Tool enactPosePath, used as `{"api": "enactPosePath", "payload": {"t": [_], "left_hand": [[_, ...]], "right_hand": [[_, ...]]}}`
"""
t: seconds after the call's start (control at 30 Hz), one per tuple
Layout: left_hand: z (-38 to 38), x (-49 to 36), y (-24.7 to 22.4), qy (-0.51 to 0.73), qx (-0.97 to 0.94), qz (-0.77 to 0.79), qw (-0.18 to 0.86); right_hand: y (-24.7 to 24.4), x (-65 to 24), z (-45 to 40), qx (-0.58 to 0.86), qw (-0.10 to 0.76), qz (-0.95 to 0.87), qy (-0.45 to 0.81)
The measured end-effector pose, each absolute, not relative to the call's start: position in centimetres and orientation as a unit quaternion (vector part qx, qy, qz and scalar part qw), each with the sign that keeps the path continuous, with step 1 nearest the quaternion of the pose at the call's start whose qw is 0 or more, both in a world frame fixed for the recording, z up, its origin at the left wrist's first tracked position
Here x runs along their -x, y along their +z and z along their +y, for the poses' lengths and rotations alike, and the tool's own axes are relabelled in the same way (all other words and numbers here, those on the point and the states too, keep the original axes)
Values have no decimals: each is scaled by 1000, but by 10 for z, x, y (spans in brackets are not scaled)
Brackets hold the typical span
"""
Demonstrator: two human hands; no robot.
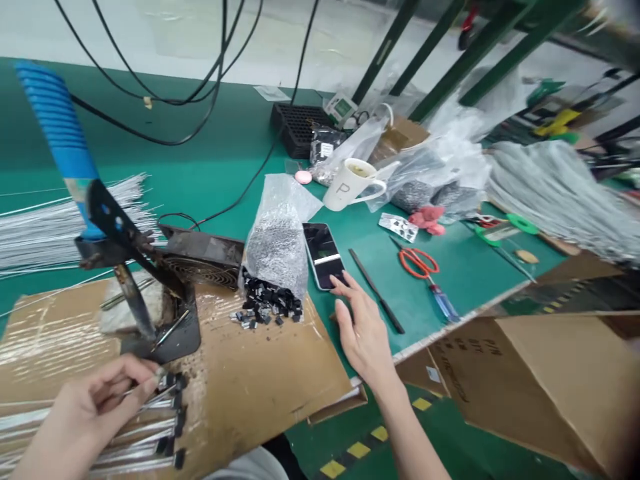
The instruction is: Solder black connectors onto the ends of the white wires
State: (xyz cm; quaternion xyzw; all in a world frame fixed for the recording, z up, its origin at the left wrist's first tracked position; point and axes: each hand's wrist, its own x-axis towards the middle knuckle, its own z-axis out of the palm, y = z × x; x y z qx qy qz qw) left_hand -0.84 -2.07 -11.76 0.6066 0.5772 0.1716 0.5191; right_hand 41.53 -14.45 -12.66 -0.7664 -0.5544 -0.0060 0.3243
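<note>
My left hand [107,400] is closed in a pinch at the lower left, over a row of thin silvery wires [135,437] with black end pieces [179,459]. Between thumb and fingers is a silvery wire, its end partly hidden by the fingertips. My right hand [364,323] is open, fingers outstretched, with fingertips at the lower end of a smartphone [323,250] lying face up. Left of the phone, small black connectors [270,300] spill from a clear plastic bag [283,233]. A hand press [135,227] with a blue handle [57,120] stands beyond my left hand.
Cardboard [250,373] covers the near bench. Right of the phone lie a dark flat rod [376,290], orange-handled scissors [419,263] and a blue-handled tool [444,303]. A white mug [345,187] stands behind. A black fan [200,257] sits beside the press; a carton [525,387] is at right.
</note>
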Motion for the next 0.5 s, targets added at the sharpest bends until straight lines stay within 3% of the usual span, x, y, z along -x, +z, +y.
{"api": "enactPosePath", "payload": {"t": [0.2, 0.5], "left_hand": [[-32, -27, -79, 200, -578, 610, 505], [-31, -13, -104, 193, -581, 579, 538]], "right_hand": [[-129, -418, -145, 763, 316, -564, -6], [-130, -416, -143, 767, 311, -561, -21]]}}
